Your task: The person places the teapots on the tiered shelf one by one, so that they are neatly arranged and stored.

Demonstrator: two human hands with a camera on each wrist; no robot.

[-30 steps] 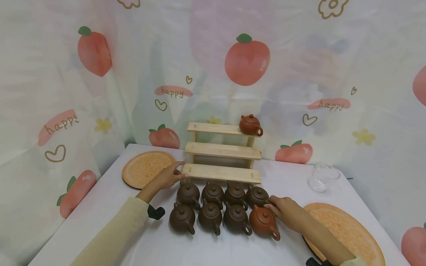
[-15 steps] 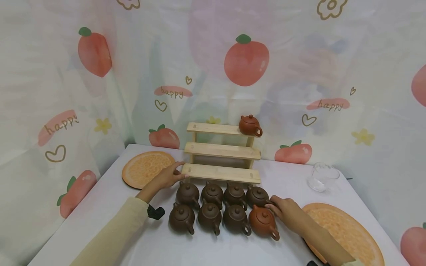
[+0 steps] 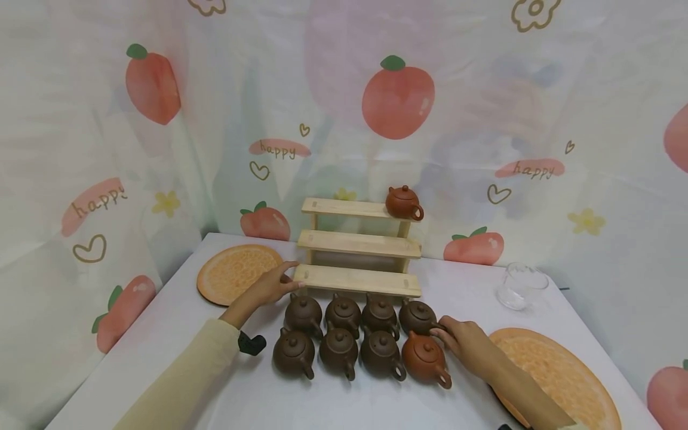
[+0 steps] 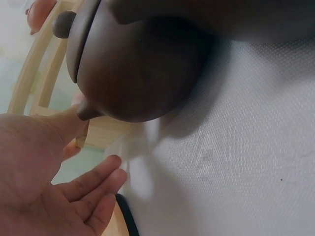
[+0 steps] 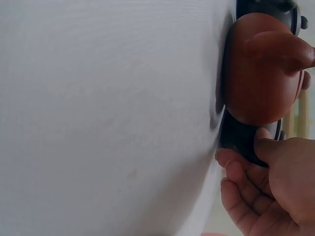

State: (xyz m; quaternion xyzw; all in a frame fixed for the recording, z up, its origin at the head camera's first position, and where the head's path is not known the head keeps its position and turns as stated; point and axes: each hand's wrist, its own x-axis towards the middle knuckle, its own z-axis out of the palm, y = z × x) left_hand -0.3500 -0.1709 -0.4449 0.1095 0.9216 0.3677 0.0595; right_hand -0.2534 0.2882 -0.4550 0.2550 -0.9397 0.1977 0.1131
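At the left end of the lowest board, my left hand point(image 3: 273, 284) holds the wooden tiered stand point(image 3: 357, 279) between thumb and index finger; its other fingers extend in the left wrist view. My right hand point(image 3: 466, 345) pinches the handle of the dark brown teapot point(image 3: 417, 316) at the back right of two rows. In the right wrist view, the reddish-brown teapot point(image 5: 263, 73) partly hides that pot. Several more dark brown teapots point(image 3: 381, 353) stand close together before the stand. Another reddish-brown teapot point(image 3: 404, 203) sits on the top board's right end.
Orange-slice placemats lie at the left point(image 3: 236, 272) and right point(image 3: 559, 373) of the white table point(image 3: 258, 400). A clear glass vessel point(image 3: 518, 289) stands at the back right. A printed curtain point(image 3: 333, 83) hangs behind and at the sides.
The dark brown teapot in my right hand has shifted very slightly right. My left hand stays at the stand's end.
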